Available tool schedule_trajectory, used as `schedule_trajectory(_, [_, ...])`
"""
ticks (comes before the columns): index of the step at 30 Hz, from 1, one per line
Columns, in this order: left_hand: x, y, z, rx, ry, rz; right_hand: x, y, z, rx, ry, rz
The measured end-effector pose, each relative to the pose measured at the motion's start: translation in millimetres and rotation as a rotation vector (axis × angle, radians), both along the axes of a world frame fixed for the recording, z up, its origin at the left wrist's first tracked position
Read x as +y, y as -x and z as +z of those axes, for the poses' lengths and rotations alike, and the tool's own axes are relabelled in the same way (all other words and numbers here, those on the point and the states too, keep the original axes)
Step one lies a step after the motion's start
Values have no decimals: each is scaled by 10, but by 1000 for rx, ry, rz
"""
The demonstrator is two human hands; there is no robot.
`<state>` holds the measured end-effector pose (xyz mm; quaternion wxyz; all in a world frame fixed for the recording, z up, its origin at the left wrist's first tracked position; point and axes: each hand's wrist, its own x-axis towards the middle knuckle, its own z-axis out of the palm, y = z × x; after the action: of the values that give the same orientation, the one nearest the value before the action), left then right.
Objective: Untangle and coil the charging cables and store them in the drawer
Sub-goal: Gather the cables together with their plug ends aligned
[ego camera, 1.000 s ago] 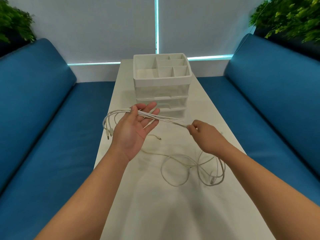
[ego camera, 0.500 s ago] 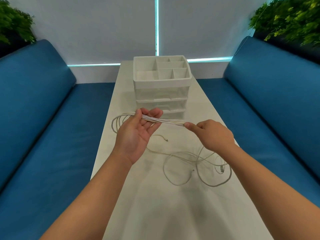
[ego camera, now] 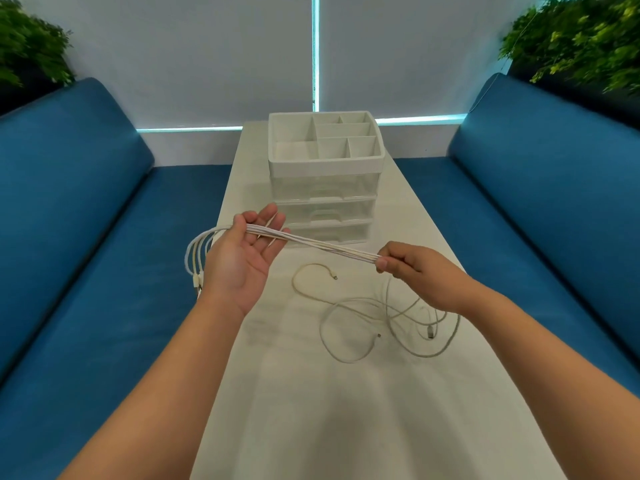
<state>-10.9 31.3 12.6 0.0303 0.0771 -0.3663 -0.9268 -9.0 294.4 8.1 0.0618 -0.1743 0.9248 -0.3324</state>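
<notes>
**Q:** How is the cable bundle [ego camera: 322, 244] held?

**A:** The folded white strands are stretched between both hands, above the white table [ego camera: 311, 410]. The left hand [ego camera: 242, 261] is turned palm up, with the fingers fairly straight. The strands are laid across those fingers and are pinned there by the thumb. The right hand [ego camera: 415, 275] is curled, and the right end of the bundle is pinched between its thumb and fingertips.

**Q:** Where is the remainder of that bundle located?

**A:** To the left of the left hand, the strands are fanned into loops [ego camera: 195, 258] that hang past the left table edge. What appear to be connector ends are seen at the bottom of the loops, though that area is blurred.

**Q:** Where are the other cables found?

**A:** A loose tangle of cables [ego camera: 384, 323] is spread on the table, nearer than the bundle and mostly below the right hand. One free plug end [ego camera: 334, 277] is curved up between the two hands. Whether the tangle is joined to the held bundle cannot be told.

**Q:** Where is the drawer unit [ego camera: 323, 188] placed?

**A:** It is set at the far part of the table, just beyond the hands. Three clear drawers are stacked under a divided white top tray [ego camera: 325, 161]. All three drawers are seen pushed in.

**Q:** What is found around the table?

**A:** Blue sofas [ego camera: 86, 237] are positioned along the left and right sides.
</notes>
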Motion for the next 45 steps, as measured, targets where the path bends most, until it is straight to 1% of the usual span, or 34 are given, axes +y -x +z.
schedule_trajectory(2, [25,7,-15,-9,-15,25,-34,-13,7,107,-95,-39])
schedule_trajectory(3, [42,7,-20,-12,-23,45,-55,-25,9,139,-103,-48])
schedule_trajectory(7, [61,-13,-18,-17,-68,124,-142,-44,128,158,-41,-8])
schedule_trajectory(10, [59,-39,25,-14,-37,39,-189,-40,332,195,64,13])
schedule_trajectory(12, [91,-67,65,-11,40,-84,-208,-25,482,233,140,-3])
schedule_trajectory(15, [203,-94,120,39,219,-294,-234,9,662,284,198,-18])
schedule_trajectory(19, [482,-86,279,155,556,-483,-308,63,774,331,166,-7])
schedule_trajectory(21, [650,-83,382,186,631,-514,-344,90,756,337,123,-4])
schedule_trajectory(23, [783,-58,455,205,585,-491,-356,102,751,308,132,-2])
schedule_trajectory(26, [861,-26,487,184,423,-390,-349,87,801,267,170,32])
schedule_trajectory(28, [870,-36,486,207,376,-326,-357,68,827,265,174,46])
schedule_trajectory(31, [820,-53,512,261,250,-268,-358,45,770,229,150,24])
schedule_trajectory(34, [633,-11,526,262,108,-239,-291,44,633,136,118,-19])
schedule_trajectory(40, [378,-6,442,207,-12,-151,-363,8,469,78,257,27])
schedule_trajectory(43, [309,-12,419,201,-65,-111,-370,11,439,-28,339,44])
schedule_trajectory(44, [296,-16,416,202,-64,-103,-371,10,434,-35,338,33])
schedule_trajectory(45, [291,-22,412,205,-52,-99,-371,10,432,4,299,9])
